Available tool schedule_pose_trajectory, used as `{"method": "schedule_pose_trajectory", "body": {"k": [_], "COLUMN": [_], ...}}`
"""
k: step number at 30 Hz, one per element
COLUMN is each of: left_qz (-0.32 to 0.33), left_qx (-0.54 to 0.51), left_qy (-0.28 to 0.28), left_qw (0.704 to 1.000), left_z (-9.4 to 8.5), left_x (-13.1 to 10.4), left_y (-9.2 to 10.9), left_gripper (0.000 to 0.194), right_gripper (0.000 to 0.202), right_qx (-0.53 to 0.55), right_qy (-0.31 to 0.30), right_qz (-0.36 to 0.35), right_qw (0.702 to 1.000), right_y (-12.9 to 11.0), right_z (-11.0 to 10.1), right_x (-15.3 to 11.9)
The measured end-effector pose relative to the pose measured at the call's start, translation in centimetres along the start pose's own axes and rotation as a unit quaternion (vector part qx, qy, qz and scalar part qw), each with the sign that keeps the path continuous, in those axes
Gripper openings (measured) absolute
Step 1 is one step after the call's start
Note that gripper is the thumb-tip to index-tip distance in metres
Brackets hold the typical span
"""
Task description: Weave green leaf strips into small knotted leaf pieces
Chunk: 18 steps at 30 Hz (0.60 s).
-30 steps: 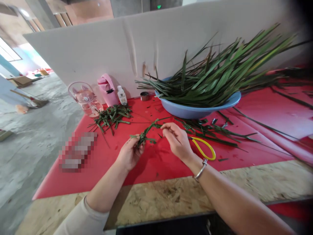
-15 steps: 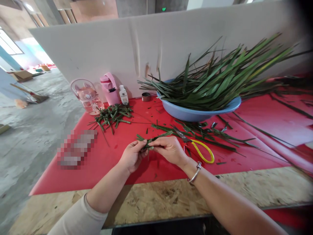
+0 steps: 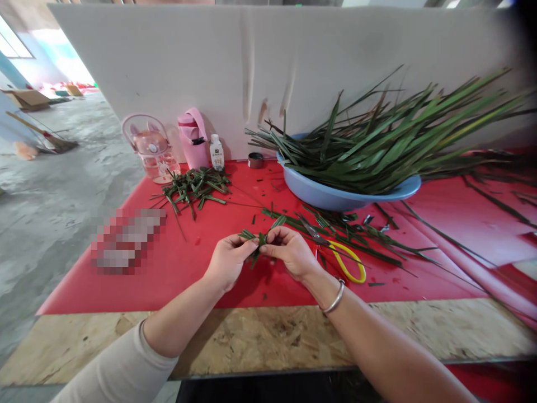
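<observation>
Pinching with thumb and fingers, my left hand gripped the left side of a small folded leaf piece. It sat between my 2 hands, spread mostly left to right, 1 tip towards me. Equally near, my right hand pinched its right side; scissors lay just right.

Red table covering, blue basin, green leaves, yellow scissor handle

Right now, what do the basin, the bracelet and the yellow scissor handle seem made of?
Basin: probably plastic, satin-smooth, judging by its even blue and soft sheen.
Bracelet: polished silvery metal, by its bright highlights; which metal, unclear.
Yellow scissor handle: likely smooth plastic or rubber, given its uniform colour.
</observation>
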<state>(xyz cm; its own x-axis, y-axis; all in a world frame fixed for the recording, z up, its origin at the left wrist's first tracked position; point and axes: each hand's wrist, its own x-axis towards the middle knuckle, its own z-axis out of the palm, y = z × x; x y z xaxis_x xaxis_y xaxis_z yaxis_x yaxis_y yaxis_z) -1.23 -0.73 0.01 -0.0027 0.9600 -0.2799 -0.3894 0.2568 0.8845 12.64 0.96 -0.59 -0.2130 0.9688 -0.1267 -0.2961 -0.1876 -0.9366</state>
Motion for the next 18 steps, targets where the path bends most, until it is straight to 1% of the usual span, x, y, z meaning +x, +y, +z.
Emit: {"method": "schedule_pose_trajectory", "body": {"k": [5,8,10,12,13,14,15,18], "left_qz": [0.019,0.021,0.016,0.011,0.009,0.007,0.003,-0.031], "left_qx": [0.038,0.045,0.023,-0.021,-0.047,-0.072,-0.093,-0.116], "left_qy": [-0.011,-0.018,-0.021,-0.02,-0.015,-0.009,-0.003,-0.004], "left_qw": [0.999,0.999,0.999,1.0,0.999,0.997,0.996,0.993], "left_z": [-0.1,-0.1,-0.1,-0.2,-0.3,-0.3,-0.4,-0.5], "left_x": [0.0,0.3,0.6,0.9,1.0,1.1,1.1,0.8], "left_y": [0.0,-0.2,-0.2,0.1,0.3,0.4,0.6,0.7], "left_gripper": [0.021,0.021,0.022,0.023,0.023,0.023,0.025,0.028], "right_gripper": [0.037,0.038,0.038,0.037,0.037,0.037,0.038,0.044], "right_qx": [-0.007,-0.036,-0.083,-0.132,-0.145,-0.146,-0.134,-0.053], "right_qy": [-0.005,0.004,0.014,0.024,0.023,0.017,0.005,-0.045], "right_qz": [0.02,0.016,-0.018,-0.071,-0.084,-0.077,-0.052,0.056], "right_qw": [1.0,0.999,0.996,0.988,0.986,0.986,0.99,0.996], "right_y": [0.1,0.1,-0.1,-0.4,-0.6,-0.7,-0.7,-0.4], "right_z": [0.1,0.2,0.2,0.0,-0.1,-0.3,-0.4,-0.5], "right_x": [0.0,0.1,0.2,0.1,0.1,0.0,0.0,0.1]}}
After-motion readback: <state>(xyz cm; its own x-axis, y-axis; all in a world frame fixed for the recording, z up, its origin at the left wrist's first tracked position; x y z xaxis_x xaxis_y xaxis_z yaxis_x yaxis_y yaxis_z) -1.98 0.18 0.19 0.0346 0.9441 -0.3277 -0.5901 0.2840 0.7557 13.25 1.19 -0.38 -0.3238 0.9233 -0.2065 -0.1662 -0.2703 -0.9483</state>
